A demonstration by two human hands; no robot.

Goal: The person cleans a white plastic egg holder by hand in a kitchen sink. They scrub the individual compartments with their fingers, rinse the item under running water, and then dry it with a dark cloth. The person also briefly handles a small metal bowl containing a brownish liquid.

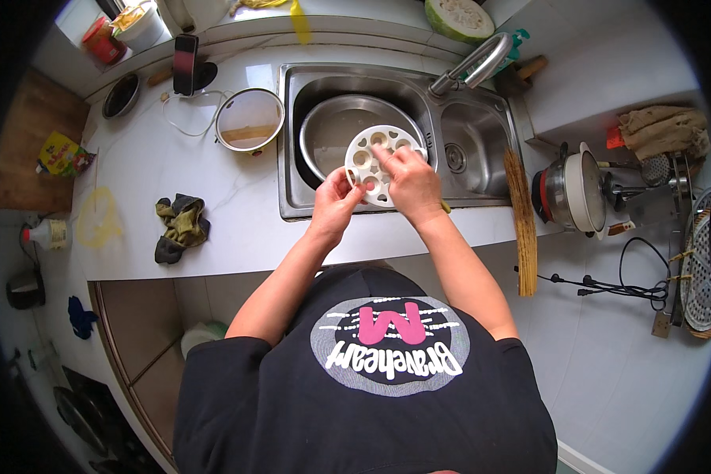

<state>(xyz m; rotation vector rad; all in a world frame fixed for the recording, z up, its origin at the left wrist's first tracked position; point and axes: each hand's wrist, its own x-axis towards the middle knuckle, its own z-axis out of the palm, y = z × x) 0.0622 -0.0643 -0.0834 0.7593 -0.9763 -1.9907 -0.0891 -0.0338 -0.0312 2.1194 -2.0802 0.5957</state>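
A round white plastic egg-steamer rack [362,142] with round cups and heart-shaped cutouts is held tilted over the sink. My left hand [336,201] grips its lower left edge, with the thumb on the upper face. Across its right part lies my right hand [413,181], index finger stretched over the cups. The right palm and the rack's covered edge are hidden, so I cannot tell whether this hand grips it. Beneath the rack, a large stainless-steel basin [332,112] holding cloudy water sits in the left bowl of the steel sink [290,204].
The faucet [480,62] arches near the smaller right bowl. A bamboo brush [520,225] leans over the counter's front edge. Left of the sink are a round pot [250,120], a crumpled dark cloth [182,228] and a propped phone [185,65]. Pots [575,189] stand at right.
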